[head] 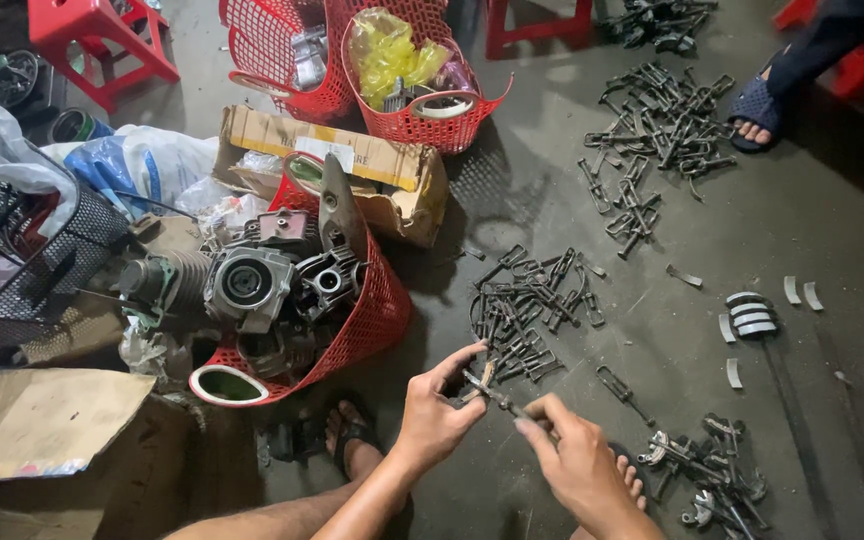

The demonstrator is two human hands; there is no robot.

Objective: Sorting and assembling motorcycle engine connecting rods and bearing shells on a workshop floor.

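Observation:
My left hand [437, 405] and my right hand [572, 455] meet low in the view over a grey concrete floor. Between them they hold one small dark metal part [492, 393], thin and elongated; the left fingers pinch its near end and the right fingers grip its other end. Just beyond the hands lies a pile of similar dark metal parts [524, 305]. Another small heap of greasy metal parts [704, 475] sits to the right of my right hand. My sandalled left foot [350, 435] rests below the left hand.
A red mesh basket [377, 310] full of engine parts stands at left, beside a cardboard box [392, 170]. Two more red baskets [422, 125] are behind it. More metal parts [657, 130] lie far right, near another person's sandalled foot [755, 108]. Curved bearing shells [752, 313] lie right.

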